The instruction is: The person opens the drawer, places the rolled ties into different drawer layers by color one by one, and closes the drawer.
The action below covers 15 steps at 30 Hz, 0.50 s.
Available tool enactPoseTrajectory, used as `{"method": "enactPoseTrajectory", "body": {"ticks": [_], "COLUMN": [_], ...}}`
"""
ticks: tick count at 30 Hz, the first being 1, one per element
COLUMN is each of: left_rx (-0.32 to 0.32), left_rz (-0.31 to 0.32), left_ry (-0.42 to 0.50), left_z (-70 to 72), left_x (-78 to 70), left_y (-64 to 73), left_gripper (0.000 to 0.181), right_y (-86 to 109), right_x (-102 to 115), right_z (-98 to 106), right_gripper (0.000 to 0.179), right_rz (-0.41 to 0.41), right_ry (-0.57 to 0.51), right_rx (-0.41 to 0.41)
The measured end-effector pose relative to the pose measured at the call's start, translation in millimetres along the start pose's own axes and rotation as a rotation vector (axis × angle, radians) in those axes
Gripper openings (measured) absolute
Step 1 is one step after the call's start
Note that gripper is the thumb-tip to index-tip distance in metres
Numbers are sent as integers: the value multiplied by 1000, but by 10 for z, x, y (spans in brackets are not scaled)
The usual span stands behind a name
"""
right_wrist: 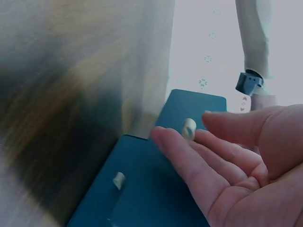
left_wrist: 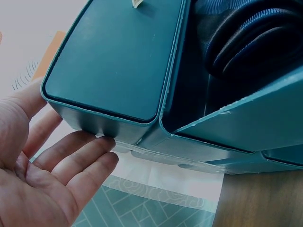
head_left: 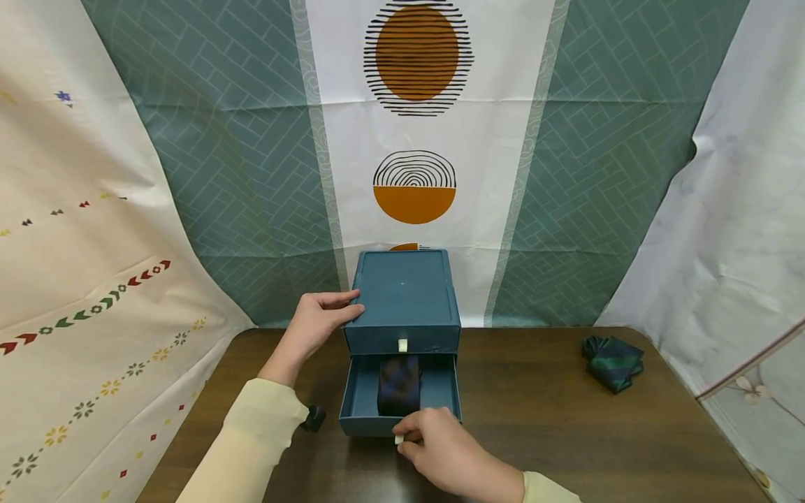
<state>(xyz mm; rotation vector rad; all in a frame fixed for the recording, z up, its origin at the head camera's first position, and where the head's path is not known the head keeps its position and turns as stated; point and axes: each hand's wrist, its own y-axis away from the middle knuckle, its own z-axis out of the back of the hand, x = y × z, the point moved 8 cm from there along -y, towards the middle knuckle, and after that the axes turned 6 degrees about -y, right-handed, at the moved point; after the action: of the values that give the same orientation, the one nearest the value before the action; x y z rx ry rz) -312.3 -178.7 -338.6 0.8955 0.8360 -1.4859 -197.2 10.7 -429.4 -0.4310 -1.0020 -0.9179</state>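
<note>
Tie (head_left: 398,388), its rear hidden from us, ran twelve-to-six in the drawer (head_left: 367,427); left hand (head_left: 321,319), fingers straight, touched cabinet (head_left: 402,288); right hand (head_left: 448,447) had fingertips apart around knob (right_wrist: 189,128).

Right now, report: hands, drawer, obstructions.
Left hand touching cabinet. Right hand at knob of open drawer. Rolled dark fabric inside. Plaid cloth far right, out of the way.

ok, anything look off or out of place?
Two mild things. The green-and-navy plaid cloth lies bunched on the table, apart from the rolled dark cloth inside the lower drawer. Also, that drawer's rim shows pale, rough nicks, possibly wear. No spill visible.
</note>
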Motion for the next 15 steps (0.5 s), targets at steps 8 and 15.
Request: {"method": "enactPoseTrajectory", "body": {"ticks": [8, 15], "left_rx": [0, -1], "left_rz": [-1, 9], "left_ry": [-3, 3], "left_z": [-2, -10], "left_x": [0, 12], "left_y": [-3, -4], "left_gripper": [46, 46], "right_y": [-6, -22], "right_x": [1, -38], "right_z": [48, 77], "right_gripper": [14, 12], "right_rz": [65, 89], "right_ry": [82, 59], "right_rx": [-102, -168]}}
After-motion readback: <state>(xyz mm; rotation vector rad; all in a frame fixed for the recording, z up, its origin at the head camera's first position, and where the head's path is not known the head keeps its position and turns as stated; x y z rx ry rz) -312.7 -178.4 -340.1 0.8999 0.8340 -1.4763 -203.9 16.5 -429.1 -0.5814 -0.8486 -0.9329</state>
